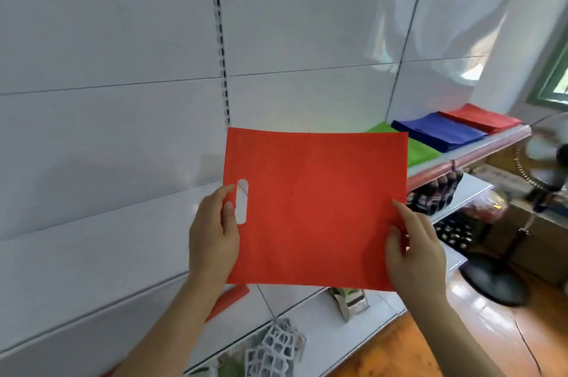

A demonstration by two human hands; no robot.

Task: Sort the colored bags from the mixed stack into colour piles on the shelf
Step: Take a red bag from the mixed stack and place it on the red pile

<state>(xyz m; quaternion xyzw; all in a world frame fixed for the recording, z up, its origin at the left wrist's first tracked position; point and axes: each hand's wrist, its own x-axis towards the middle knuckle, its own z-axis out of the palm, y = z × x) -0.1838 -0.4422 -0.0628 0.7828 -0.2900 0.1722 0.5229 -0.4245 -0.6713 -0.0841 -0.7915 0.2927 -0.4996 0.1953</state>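
Note:
A flat red bag (313, 207) with an oval handle slot is held up in front of the white shelf back. My left hand (213, 235) pinches its left edge beside the slot, thumb on the front. My right hand (413, 250) pinches its lower right edge. On the shelf (479, 152) at the right lie three colour piles: a green pile (421, 152) partly hidden by the held bag, a blue pile (439, 132) and a red pile (481, 118) farthest right. Another red bag's edge (229, 301) shows under my left forearm.
Lower shelves (325, 343) carry packaged goods, a white foam net sleeve (276, 346) and a foil packet (350, 303). A standing fan (541, 167) with a black round base is on the wooden floor at the right. A window frame is at the far right.

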